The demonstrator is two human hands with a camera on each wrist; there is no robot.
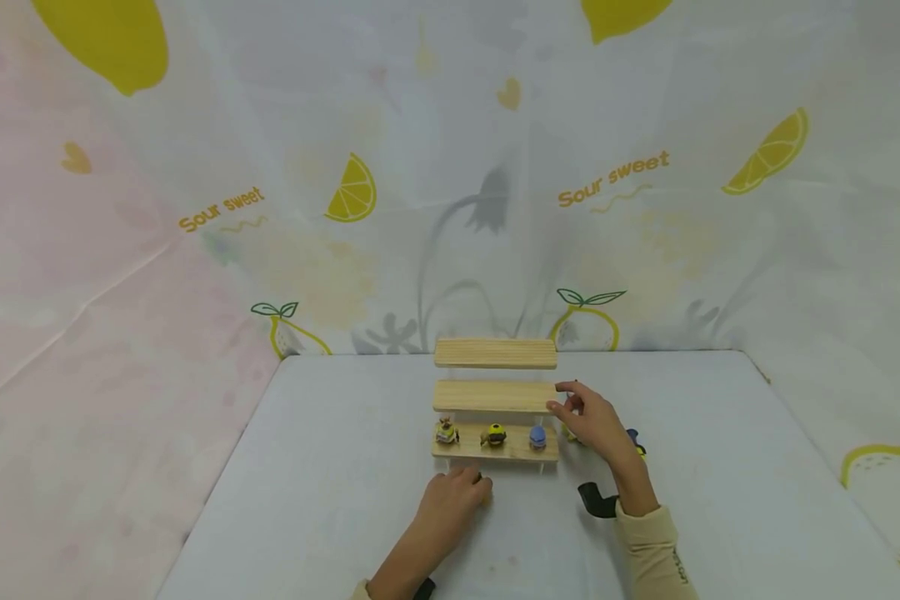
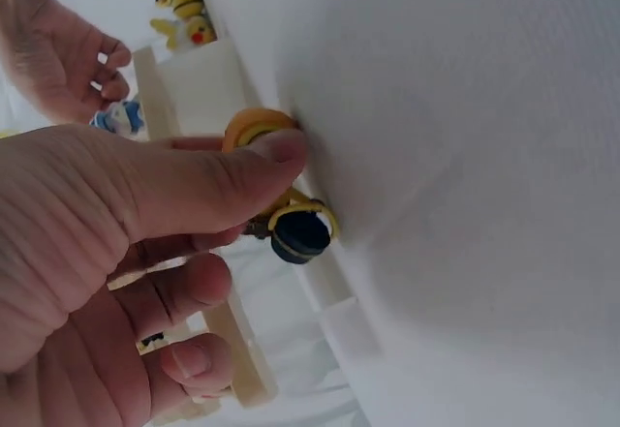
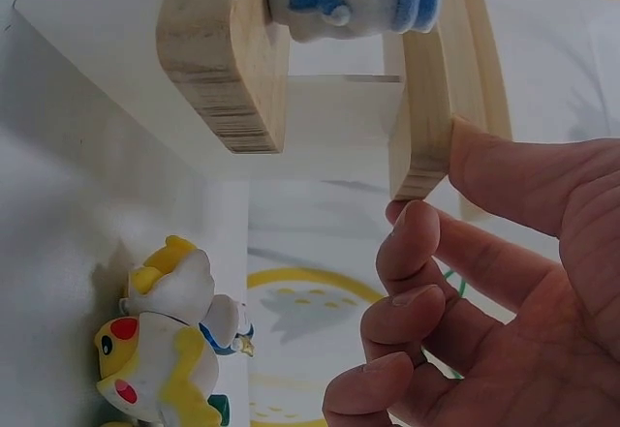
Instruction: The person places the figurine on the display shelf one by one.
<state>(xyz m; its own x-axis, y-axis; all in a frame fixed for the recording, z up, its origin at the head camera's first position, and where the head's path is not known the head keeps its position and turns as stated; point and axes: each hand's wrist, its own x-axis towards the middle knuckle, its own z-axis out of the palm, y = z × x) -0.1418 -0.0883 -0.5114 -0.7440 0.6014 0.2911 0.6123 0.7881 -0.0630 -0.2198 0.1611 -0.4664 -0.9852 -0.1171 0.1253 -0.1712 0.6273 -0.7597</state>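
In the head view a wooden tiered shelf (image 1: 495, 396) stands at the table's back. My right hand (image 1: 596, 425) holds the right end of its middle board (image 3: 426, 127) between thumb and index finger, while the other fingers curl loosely below. Low in front of the shelf, my left hand (image 1: 452, 502) pinches a small orange-and-yellow toy figurine with a dark bucket-like part (image 2: 300, 238); the thumb hides much of it. On the bottom board sit a brown-topped figurine (image 1: 446, 432), a yellow-and-black figurine (image 1: 495, 434) and a blue figurine (image 1: 537, 437).
Right of the shelf, partly behind my right hand, several toy figurines lie on the table, among them a yellow-and-white one with red cheeks (image 3: 160, 359). The white table (image 1: 330, 467) meets a lemon-print cloth backdrop (image 1: 435, 167) behind the shelf.
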